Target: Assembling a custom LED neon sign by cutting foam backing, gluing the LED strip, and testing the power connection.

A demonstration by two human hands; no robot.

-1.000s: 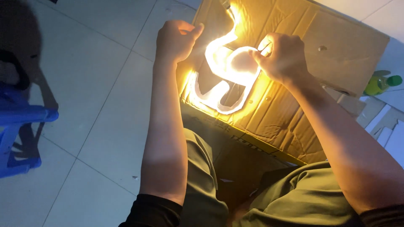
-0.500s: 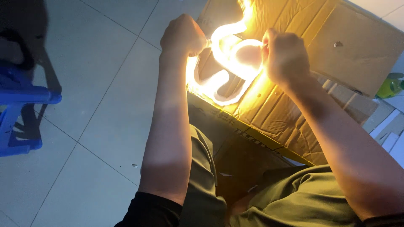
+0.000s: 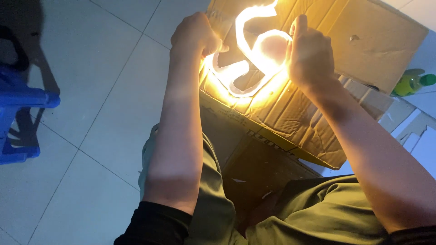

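Left hand (image 3: 196, 34): closed on left edge of glowing light strip (image 3: 254, 50) | Right hand (image 3: 310, 56): gripped on its right loop | Strip: lit yellow, curved, held just above cardboard box (image 3: 363, 41) | Nearby: blue stool (image 3: 20, 104), green bottle (image 3: 411, 83) on tiled floor (image 3: 91, 90)

a bendy light strip (image 3: 254, 54) glows bright yellow-white. it curls in loops like a squiggly letter. it is held up over a flat brown cardboard box (image 3: 363, 41), gripped at its left end and its right loop.
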